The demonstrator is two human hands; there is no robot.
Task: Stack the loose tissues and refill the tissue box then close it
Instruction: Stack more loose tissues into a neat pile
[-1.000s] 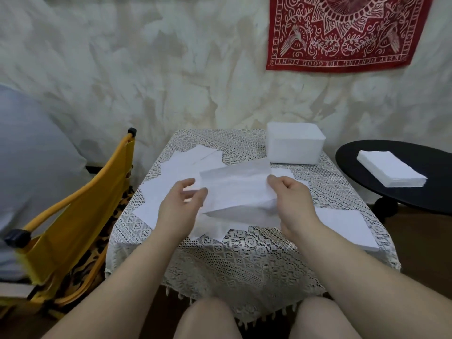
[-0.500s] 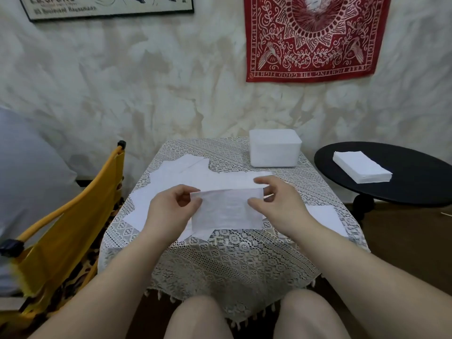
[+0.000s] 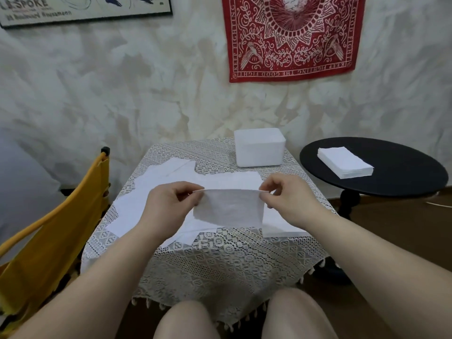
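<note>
— So where's the tissue [image 3: 228, 207] now?
— Pinched by its top corners between the left hand [image 3: 168, 204] and the right hand [image 3: 287, 200], hanging above the loose tissues [image 3: 156, 189] on the lace cloth [image 3: 220, 260]. The tissue box [image 3: 259, 148] sits beyond the hands.
— Handles easily?
— I'd guess it's featherlight, limp and quick to tear, so corners suit it.
— Any writing?
— Beyond the right hand, a red banner [image 3: 293, 37] reads "KEEP FIGHTING THE GOOD FIGHT"; the poster [image 3: 83, 8] shows "SPOKE", partly cut off.
</note>
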